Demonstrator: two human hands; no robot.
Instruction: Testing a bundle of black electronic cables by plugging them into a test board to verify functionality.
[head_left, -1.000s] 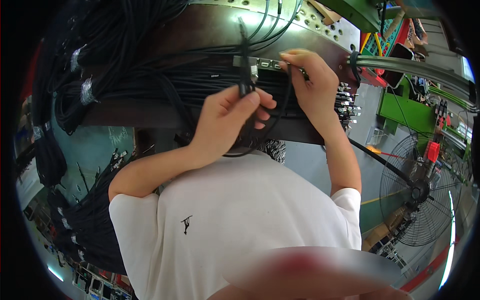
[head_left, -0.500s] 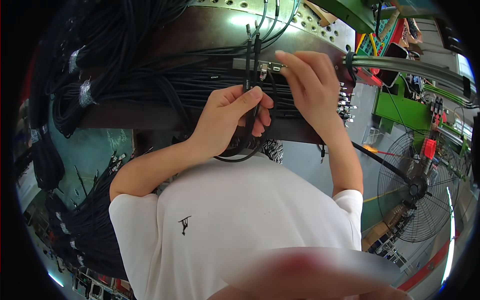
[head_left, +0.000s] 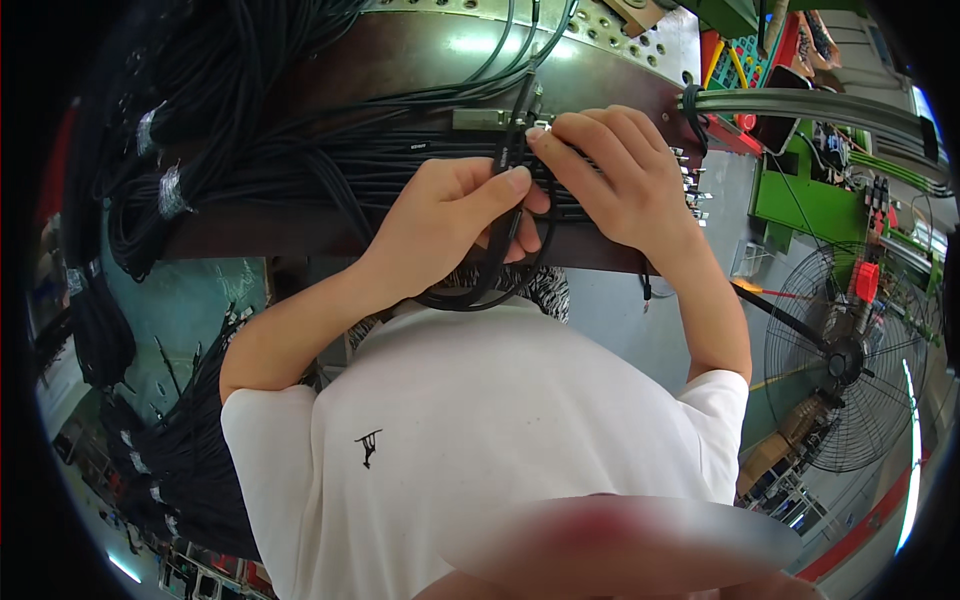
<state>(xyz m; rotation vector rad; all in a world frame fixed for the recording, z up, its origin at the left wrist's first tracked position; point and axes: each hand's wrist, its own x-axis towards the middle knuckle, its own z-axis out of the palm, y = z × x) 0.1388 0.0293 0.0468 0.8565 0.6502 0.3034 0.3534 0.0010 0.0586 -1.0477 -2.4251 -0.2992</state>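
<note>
A bunch of black cables (head_left: pixel 492 262) is gripped in my left hand (head_left: pixel 440 215), its thumb pressed across them and its fingers curled behind. The cables loop down toward my shirt, and their upper ends stand up with small metal tips. Beside the left thumb, my right hand (head_left: pixel 625 180) pinches at the upper part of the bunch with thumb and forefinger. Its other fingers are bent, and the exact spot of contact is partly hidden. Just behind the cables lies a narrow metal bar (head_left: pixel 480 119) at the bench.
Many black cables lie across the dark bench (head_left: pixel 230 232), with tied bundles (head_left: pixel 173 190) on the left. A perforated metal plate (head_left: pixel 640 45) is at the back. Cable ends with metal connectors (head_left: pixel 694 190) stick out on the right, near a standing fan (head_left: pixel 845 360).
My right hand has moved left from the small fitting on the metal bar to the cables. The upper cable ends have drawn closer together; my left hand keeps its hold.
</note>
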